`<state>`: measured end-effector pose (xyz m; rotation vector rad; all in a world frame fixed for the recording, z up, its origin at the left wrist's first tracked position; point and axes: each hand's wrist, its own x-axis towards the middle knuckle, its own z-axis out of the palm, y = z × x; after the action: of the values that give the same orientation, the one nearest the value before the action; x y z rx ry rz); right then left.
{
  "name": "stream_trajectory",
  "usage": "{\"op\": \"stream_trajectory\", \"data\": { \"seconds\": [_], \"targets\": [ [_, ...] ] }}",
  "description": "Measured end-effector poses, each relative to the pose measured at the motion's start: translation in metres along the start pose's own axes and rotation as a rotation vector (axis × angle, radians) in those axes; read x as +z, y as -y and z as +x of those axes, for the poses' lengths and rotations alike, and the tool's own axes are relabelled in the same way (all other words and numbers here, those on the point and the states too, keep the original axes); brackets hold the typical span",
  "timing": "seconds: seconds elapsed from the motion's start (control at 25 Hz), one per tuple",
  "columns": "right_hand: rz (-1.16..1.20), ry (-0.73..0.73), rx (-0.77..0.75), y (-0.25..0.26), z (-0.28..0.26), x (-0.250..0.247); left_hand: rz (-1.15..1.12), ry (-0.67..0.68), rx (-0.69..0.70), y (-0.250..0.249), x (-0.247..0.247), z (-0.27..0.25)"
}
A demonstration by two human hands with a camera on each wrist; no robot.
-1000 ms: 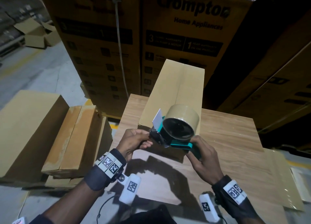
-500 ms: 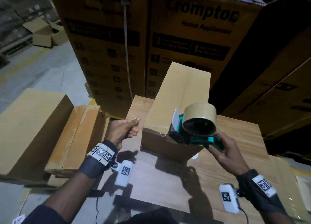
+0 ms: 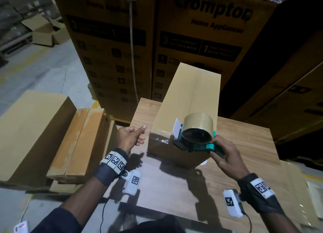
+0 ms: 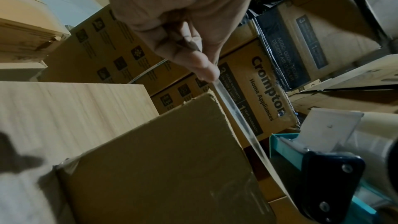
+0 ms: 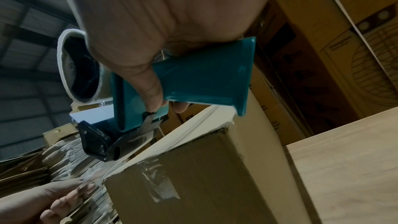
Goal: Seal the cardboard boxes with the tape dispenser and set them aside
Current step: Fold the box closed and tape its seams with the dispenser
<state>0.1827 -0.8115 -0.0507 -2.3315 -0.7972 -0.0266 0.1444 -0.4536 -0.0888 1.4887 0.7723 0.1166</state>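
In the head view, the teal handle of the tape dispenser (image 3: pixel 195 136) is gripped by the right hand (image 3: pixel 225 155) at centre right, the dispenser's front set at the near top edge of the cardboard box (image 3: pixel 188 96). The left hand (image 3: pixel 131 138) is held at frame centre, left of the box and apart from it, thumb pressed against the curled fingers. The long box lies on the wooden bench (image 3: pixel 244 145) and runs toward the upper centre. Plain cartons (image 3: pixel 35 128) are stacked at the left, and printed cartons (image 3: pixel 201 40) fill the top.

In the left wrist view, a clear strip of tape (image 4: pixel 234 111) is pinched between thumb and fingers of the left hand (image 4: pixel 183 40) at top centre and is stretched down right to the dispenser (image 4: pixel 323 168); the box (image 4: pixel 161 159) fills the lower middle.

In the right wrist view, the handle of the dispenser (image 5: pixel 193 81) is wrapped by the right hand (image 5: pixel 161 14) above the box's (image 5: pixel 193 176) taped corner, and the left hand (image 5: pixel 53 198) is seen at lower left.
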Motion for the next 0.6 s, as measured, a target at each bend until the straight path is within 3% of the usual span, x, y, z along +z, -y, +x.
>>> {"op": "stream_trajectory", "data": {
  "seconds": [0.6],
  "targets": [
    [-0.037,0.017,0.059,-0.005,-0.004,0.007,0.024,0.022,0.026,0.01,0.009,0.009]
  ]
}}
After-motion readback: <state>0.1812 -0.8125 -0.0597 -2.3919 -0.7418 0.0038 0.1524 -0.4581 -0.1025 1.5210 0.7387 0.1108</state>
